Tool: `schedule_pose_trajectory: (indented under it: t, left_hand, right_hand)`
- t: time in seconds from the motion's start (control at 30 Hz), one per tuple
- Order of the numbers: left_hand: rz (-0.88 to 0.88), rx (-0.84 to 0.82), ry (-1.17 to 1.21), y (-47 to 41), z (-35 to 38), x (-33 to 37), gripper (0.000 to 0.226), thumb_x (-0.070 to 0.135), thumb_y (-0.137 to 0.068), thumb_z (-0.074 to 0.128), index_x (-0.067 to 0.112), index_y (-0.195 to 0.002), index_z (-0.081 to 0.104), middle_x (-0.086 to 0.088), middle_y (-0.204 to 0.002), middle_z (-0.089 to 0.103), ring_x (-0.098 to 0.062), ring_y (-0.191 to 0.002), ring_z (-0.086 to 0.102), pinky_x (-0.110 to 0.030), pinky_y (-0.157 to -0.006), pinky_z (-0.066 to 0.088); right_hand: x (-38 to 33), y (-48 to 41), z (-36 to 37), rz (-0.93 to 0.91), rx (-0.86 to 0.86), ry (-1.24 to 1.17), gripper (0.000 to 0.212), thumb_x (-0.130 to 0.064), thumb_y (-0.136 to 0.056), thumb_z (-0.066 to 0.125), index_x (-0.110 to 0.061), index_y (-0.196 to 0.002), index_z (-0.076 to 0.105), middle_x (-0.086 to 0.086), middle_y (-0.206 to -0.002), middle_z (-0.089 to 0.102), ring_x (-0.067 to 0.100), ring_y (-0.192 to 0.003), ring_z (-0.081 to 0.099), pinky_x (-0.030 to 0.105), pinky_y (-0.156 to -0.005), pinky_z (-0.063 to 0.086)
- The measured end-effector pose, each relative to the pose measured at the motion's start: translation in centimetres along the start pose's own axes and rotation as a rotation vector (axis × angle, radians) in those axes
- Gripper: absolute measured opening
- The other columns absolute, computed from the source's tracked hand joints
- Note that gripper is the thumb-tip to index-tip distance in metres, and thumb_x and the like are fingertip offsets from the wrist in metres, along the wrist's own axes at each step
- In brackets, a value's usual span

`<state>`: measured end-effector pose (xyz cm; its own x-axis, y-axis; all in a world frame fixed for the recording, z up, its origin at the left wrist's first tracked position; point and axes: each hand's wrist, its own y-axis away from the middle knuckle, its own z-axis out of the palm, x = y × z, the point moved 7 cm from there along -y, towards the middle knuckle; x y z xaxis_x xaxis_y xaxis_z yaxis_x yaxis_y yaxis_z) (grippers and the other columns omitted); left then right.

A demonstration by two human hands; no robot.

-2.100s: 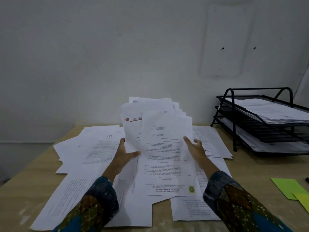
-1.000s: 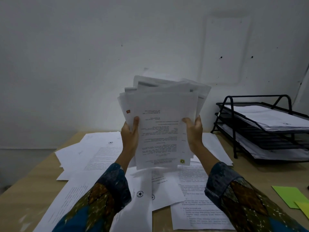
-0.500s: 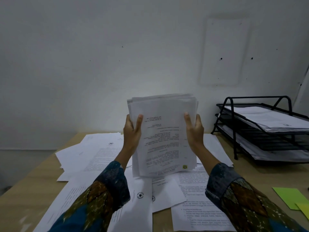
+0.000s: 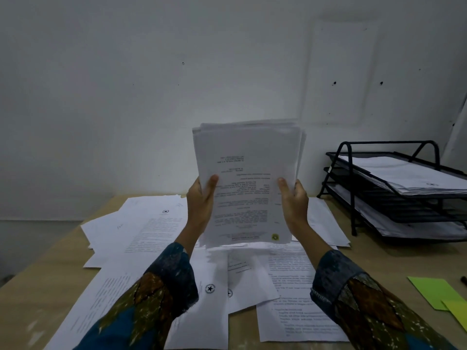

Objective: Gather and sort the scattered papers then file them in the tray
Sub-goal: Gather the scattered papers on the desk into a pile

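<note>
Fingers [image 4: 211, 183] round stack [image 4: 247, 152]; tray [image 4: 386, 142] right, sheets [image 4: 151, 231] below.

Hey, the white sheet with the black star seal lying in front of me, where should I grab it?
Probably its right long edge, coming from the right. The white sheet with the black star seal lies flat, but that edge overlaps the neighbouring white sheet, so fingers could slip under there. Its left side is hidden by the left sleeve.

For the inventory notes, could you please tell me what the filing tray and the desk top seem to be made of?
Filing tray: apparently black-coated metal, judging by thin bent rods and mesh shelves; matte. Desk top: pale wood-look surface with faint grain, possibly laminate or veneer; the picture cannot settle which.
</note>
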<state>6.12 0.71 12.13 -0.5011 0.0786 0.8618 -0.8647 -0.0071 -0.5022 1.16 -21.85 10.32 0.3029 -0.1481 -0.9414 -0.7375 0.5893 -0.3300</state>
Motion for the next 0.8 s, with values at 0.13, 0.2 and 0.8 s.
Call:
schedule_pose_trajectory:
  t: [0.13, 0.2, 0.8]
  left_hand:
    - [-0.051, -0.109, -0.068, 0.4, 0.2, -2.0, 0.026, 0.032, -0.091, 0.054, 0.016, -0.111, 0.050, 0.006, -0.094, 0.066, -0.007, -0.076, 0.070, -0.018, -0.060, 0.057]
    - [-0.125, -0.196, -0.157, 1.9, 0.0, -5.2, 0.038, 0.033, -0.088, 0.059, 0.017, -0.120, 0.048, 0.000, -0.107, 0.065, -0.019, -0.093, 0.068, -0.030, -0.072, 0.060]
    - [-0.487, -0.924, -1.010, 2.6, -4.0, -9.1, 0.074, 0.055, -0.082, 0.056, 0.015, -0.140, 0.034, -0.007, -0.143, 0.043, -0.025, -0.128, 0.045, -0.038, -0.106, 0.038]
  right_hand:
    - [1.7, 0.8, -0.7, 0.051, 0.023, 0.026, 0.060, -0.052, -0.082, 0.057, -0.005, -0.120, 0.053, 0.011, -0.121, 0.062, 0.025, -0.104, 0.062, 0.039, -0.088, 0.054]
    - [3.9, 1.7, -1.1, 0.120, 0.001, 0.047, 0.051, -0.045, -0.084, 0.058, -0.008, -0.119, 0.053, 0.012, -0.123, 0.061, 0.027, -0.108, 0.060, 0.041, -0.093, 0.051]
    - [6.0, -0.5, -1.6, 0.228, -0.125, 0.345, 0.037, -0.014, -0.094, 0.044, -0.013, -0.130, 0.052, 0.011, -0.124, 0.060, 0.028, -0.099, 0.058, 0.032, -0.085, 0.049]
